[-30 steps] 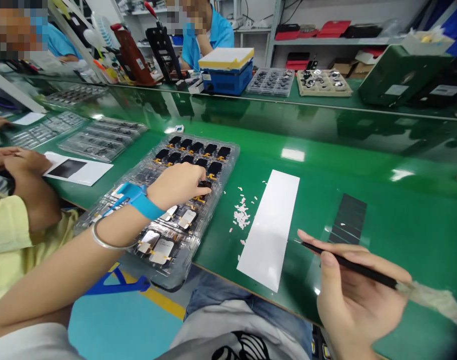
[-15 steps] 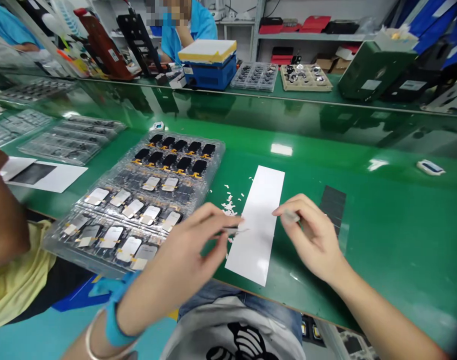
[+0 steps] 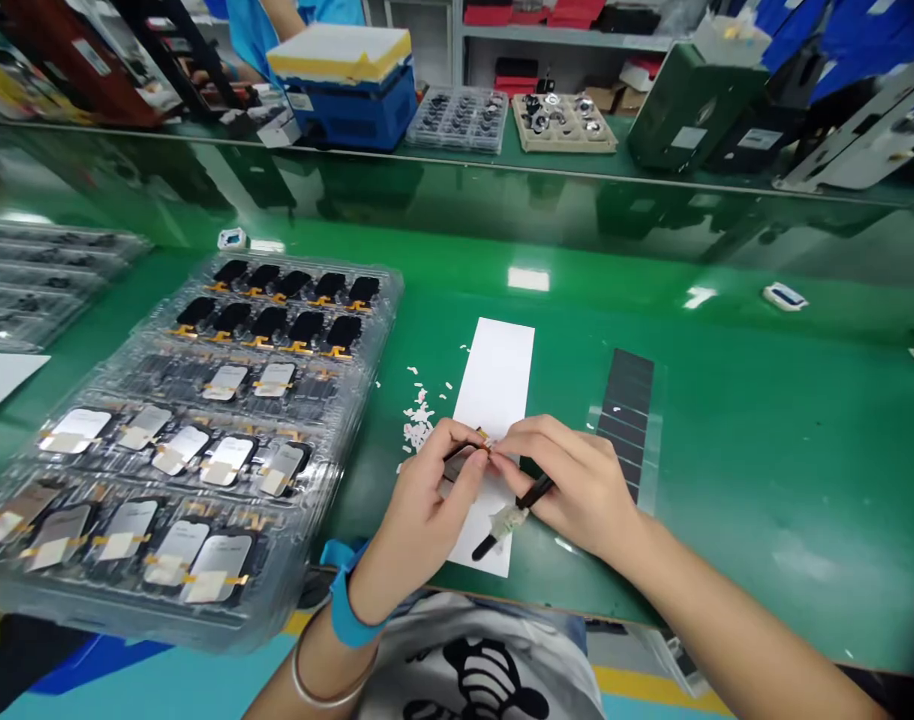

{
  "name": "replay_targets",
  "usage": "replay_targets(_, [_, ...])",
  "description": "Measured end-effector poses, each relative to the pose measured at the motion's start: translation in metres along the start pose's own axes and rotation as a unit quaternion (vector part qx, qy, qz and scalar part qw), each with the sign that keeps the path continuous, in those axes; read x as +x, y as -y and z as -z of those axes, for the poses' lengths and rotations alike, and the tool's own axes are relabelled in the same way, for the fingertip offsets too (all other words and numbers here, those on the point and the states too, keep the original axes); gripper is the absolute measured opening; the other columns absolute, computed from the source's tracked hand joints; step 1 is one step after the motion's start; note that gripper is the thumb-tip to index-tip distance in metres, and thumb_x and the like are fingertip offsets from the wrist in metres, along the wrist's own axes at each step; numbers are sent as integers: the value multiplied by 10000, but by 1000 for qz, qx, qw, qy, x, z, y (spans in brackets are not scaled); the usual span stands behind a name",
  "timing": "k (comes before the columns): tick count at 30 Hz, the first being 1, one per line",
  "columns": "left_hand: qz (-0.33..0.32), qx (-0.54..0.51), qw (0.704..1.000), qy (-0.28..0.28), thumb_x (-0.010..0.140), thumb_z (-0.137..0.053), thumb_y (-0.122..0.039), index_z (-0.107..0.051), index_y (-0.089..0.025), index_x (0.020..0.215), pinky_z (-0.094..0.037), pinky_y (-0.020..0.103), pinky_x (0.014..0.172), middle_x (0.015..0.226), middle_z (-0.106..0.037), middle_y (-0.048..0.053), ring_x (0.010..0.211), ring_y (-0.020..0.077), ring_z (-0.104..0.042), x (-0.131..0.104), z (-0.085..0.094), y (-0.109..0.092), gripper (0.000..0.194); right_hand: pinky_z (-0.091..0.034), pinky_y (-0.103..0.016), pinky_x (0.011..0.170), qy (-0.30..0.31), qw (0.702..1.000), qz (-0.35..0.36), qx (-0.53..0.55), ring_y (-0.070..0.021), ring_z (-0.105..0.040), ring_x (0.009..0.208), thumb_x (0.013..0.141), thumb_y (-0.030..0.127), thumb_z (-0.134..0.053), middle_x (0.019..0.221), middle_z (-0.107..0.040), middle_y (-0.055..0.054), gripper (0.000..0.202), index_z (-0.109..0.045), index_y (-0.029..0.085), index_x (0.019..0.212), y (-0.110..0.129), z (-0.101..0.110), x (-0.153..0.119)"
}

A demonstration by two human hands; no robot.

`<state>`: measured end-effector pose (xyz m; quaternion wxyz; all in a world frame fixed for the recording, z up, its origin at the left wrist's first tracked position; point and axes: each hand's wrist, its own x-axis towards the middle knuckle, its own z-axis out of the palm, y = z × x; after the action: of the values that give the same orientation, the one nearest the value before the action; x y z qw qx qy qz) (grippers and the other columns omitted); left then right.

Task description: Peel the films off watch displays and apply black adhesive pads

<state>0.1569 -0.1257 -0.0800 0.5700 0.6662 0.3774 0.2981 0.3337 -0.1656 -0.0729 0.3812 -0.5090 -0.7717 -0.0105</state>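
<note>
Over a white paper strip [image 3: 494,375], my left hand [image 3: 434,490] pinches a small dark part with an orange tab [image 3: 482,436]. My right hand [image 3: 577,480] meets it at that part, its thumb and index finger pressed together at the tab. A black pen-like tool [image 3: 536,490] with clear wrapping runs through my right hand, its dark tip pointing down and left. Small white scraps [image 3: 418,425] lie left of the strip. A clear tray [image 3: 277,535] of small screens, some black, some silver, is left of my left hand.
A sheet of black rectangles [image 3: 626,405] lies right of the strip. A small white device [image 3: 785,296] is farther right, another [image 3: 232,239] behind the tray. On the back shelf stand a blue box [image 3: 352,105], two parts trays and a green box [image 3: 693,110].
The view has shifted, with the bench lower and farther left. My hands have come together over the strip. The dark part and the black tool now show in them.
</note>
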Motion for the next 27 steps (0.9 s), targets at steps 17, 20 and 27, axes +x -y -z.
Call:
replay_targets(17, [-11,51,999,1,995,-548,-279,-604,-200,911,-477,201,592,727,-670,-13,654,124,-640,-2,2,1,129,-546,-273,583,28,998,25,-48,-146,-691,723,896,10,-487,958,-736,-62,236,-625,147,1029,3,0,-7])
replay_targets(20, [-33,88,996,2,993,-542,-250,-613,-198,918,-478,200,612,760,-692,-9,678,125,-654,-1,3,-1,115,-499,-255,547,32,998,27,-55,-122,-639,644,882,-8,-471,874,-712,-48,218,-612,150,937,5,-2,-6])
replay_targets(27, [-130,212,969,-9,988,-541,-179,-579,-218,1009,-527,214,670,906,-760,-2,770,144,-730,-9,-1,-3,58,-401,-217,536,34,971,-199,129,-98,-566,623,869,133,-592,733,-638,13,99,-626,190,795,-7,3,8])
